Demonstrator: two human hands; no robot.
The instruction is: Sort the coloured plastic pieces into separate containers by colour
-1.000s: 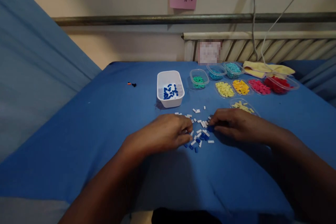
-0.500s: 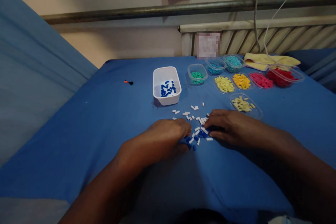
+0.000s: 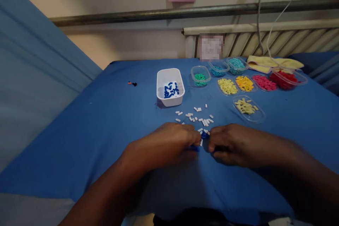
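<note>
White toy building bricks (image 3: 204, 122) lie scattered on the blue cloth, with several dark blue bricks (image 3: 203, 135) among them. My left hand (image 3: 182, 138) is over the near left part of the pile, fingers curled down, and dark blue bricks (image 3: 194, 148) show at its fingertips. On the right of the pile, my right hand (image 3: 227, 143) is closed, fingertips low at the cloth. What either hand has in its fingers is hidden. Beyond the pile stands a white tub (image 3: 180, 101) with dark blue bricks (image 3: 171, 90) inside.
Clear containers of green (image 3: 200, 77), blue, turquoise, yellow, orange, pink and red pieces (image 3: 284, 78) stand at the back right. A tray of pale yellow bricks (image 3: 245, 106) is nearer. Behind them lie a yellow cloth (image 3: 274, 63) and, at left, small black and orange bits (image 3: 134, 84).
My right hand has come nearer to me, uncovering white bricks. My left hand has shifted slightly right, over part of the blue and white pile. The view has tilted a little.
</note>
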